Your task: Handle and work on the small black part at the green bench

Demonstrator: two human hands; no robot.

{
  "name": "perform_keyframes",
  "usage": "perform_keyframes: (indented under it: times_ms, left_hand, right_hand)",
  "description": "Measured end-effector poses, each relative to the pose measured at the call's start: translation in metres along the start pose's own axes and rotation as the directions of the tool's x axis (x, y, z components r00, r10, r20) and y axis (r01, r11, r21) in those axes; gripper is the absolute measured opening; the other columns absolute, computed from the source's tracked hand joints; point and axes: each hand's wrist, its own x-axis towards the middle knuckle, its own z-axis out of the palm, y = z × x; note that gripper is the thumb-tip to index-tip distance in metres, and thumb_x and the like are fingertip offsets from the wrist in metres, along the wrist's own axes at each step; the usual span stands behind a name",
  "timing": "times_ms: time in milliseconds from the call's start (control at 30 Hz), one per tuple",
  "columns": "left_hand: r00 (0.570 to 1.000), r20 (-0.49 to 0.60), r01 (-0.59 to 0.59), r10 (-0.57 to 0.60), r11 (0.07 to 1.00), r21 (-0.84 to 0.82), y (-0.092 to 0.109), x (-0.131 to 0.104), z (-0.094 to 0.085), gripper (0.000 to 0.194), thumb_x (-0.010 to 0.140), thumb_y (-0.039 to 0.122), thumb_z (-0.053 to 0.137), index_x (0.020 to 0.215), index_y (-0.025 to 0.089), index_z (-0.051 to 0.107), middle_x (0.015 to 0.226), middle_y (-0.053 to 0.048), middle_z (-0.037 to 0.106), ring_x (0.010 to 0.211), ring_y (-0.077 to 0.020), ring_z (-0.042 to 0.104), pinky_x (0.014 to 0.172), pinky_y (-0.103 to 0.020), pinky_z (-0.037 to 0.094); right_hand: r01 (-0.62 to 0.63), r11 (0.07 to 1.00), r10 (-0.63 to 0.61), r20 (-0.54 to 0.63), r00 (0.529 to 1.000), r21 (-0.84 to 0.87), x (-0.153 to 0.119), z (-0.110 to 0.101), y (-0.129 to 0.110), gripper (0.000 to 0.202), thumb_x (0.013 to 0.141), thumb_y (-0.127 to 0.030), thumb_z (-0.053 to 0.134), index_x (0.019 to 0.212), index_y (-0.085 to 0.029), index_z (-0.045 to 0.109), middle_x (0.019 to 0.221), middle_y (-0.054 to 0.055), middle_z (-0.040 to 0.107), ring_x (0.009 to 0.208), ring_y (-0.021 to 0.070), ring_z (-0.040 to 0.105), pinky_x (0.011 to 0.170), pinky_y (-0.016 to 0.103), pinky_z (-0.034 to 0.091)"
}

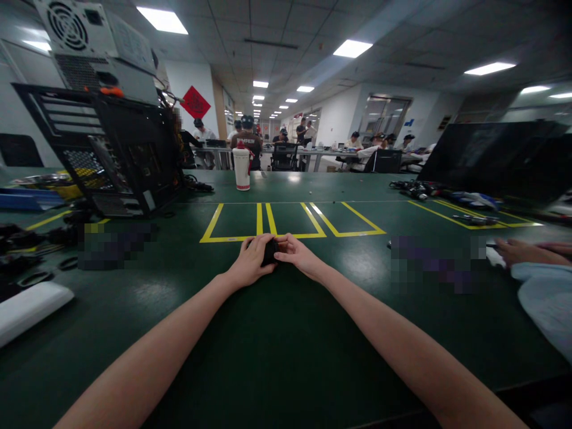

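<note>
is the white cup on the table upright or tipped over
Upright: the white cup stands on its base on the green table, with its lid end up.

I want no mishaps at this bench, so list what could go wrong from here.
The black object could slip unseen, since the left hand and right hand partly cover it. The metal boxes piled on the black case might topple if bumped. A long forward reach could tip the upright cup.
</note>
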Motion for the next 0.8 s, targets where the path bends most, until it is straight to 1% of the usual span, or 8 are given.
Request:
perform_keyframes:
  times_ms: [100,200,300,367,467,600,667,800]
  left_hand:
    - [1.0,-0.001,0.0,0.0,1.0,-0.006,-0.0004,0.0001,0.0009,0.061,0.069,0.024,0.057,0.12,0.021,0.022,0.119,-0.008,0.039,0.113,-0.0229,0.035,0.096,-0.043,0.022]
    - [1.0,-0.005,-0.003,0.003,1.0,-0.012,0.0,0.0003,0.0004,0.061,0.07,0.024,0.056,0.12,0.022,0.022,0.12,-0.008,0.039,0.113,-0.0227,0.035,0.096,-0.042,0.022]
    - [1.0,-0.006,-0.004,0.003,1.0,-0.014,0.0005,0.0006,-0.0002,0.061,0.07,0.024,0.056,0.121,0.022,0.021,0.119,-0.008,0.039,0.113,-0.0229,0.035,0.096,-0.043,0.022]
    - [1.0,-0.004,-0.005,0.005,1.0,-0.012,0.0004,0.0006,-0.0005,0.06,0.071,0.024,0.056,0.121,0.022,0.022,0.12,-0.008,0.039,0.113,-0.0232,0.035,0.096,-0.043,0.022]
    - [1.0,0.005,-0.004,0.004,1.0,-0.007,-0.0002,0.0007,-0.0005,0.06,0.071,0.024,0.056,0.12,0.021,0.023,0.12,-0.008,0.039,0.113,-0.0231,0.035,0.096,-0.042,0.022]
    - [1.0,0.005,0.0,0.0,1.0,-0.012,-0.0009,0.0009,0.0,0.06,0.071,0.025,0.056,0.121,0.021,0.022,0.119,-0.008,0.039,0.112,-0.0231,0.036,0.096,-0.043,0.022]
    - [1.0,-0.001,0.003,-0.003,1.0,-0.018,-0.0008,0.0009,0.0001,0.061,0.071,0.025,0.056,0.121,0.021,0.022,0.119,-0.008,0.039,0.112,-0.0231,0.036,0.096,-0.043,0.022]
    - [1.0,-0.001,-0.001,0.001,1.0,-0.023,0.0,0.0009,-0.0003,0.061,0.07,0.024,0.056,0.121,0.022,0.022,0.119,-0.007,0.039,0.112,-0.0227,0.036,0.096,-0.043,0.021]
  right_hand:
    - [0.002,1.0,-0.002,0.025,1.0,0.009,-0.0011,-0.0006,-0.0016,0.037,0.06,-0.023,0.067,0.092,-0.023,0.048,0.093,0.0,0.055,0.093,0.0145,0.051,0.085,0.034,0.039]
    - [0.006,1.0,-0.007,-0.032,0.999,-0.017,-0.0008,0.0022,-0.0024,0.027,0.066,-0.029,0.062,0.089,-0.022,0.049,0.09,0.001,0.056,0.09,0.0144,0.051,0.084,0.034,0.039]
    - [0.01,0.999,-0.014,-0.093,0.996,-0.047,-0.0005,0.0059,-0.0029,0.027,0.067,-0.03,0.061,0.09,-0.021,0.05,0.091,0.002,0.055,0.09,0.0144,0.051,0.085,0.034,0.038]
    - [0.001,0.998,-0.008,-0.106,0.994,-0.062,-0.0007,0.0071,-0.0033,0.028,0.067,-0.03,0.06,0.091,-0.02,0.051,0.094,0.003,0.055,0.093,0.0146,0.05,0.087,0.034,0.037]
    - [0.01,0.999,-0.013,-0.07,0.997,-0.048,-0.0013,0.0057,-0.003,0.028,0.066,-0.026,0.062,0.09,-0.019,0.05,0.094,0.003,0.054,0.093,0.0144,0.051,0.087,0.034,0.037]
    - [0.029,1.0,-0.029,0.006,1.0,0.011,-0.0017,0.0013,-0.0013,0.039,0.058,-0.02,0.069,0.091,-0.023,0.048,0.091,0.0,0.054,0.09,0.014,0.052,0.082,0.033,0.04]
    - [0.03,1.0,-0.03,-0.004,1.0,0.0,-0.0014,0.0004,-0.001,0.037,0.058,-0.022,0.069,0.09,-0.023,0.048,0.09,0.0,0.054,0.09,0.014,0.052,0.082,0.033,0.04]
    - [0.024,0.999,-0.027,-0.074,0.997,-0.039,0.0002,0.0021,-0.0004,0.026,0.067,-0.031,0.061,0.088,-0.022,0.05,0.088,0.001,0.056,0.088,0.0138,0.052,0.083,0.033,0.039]
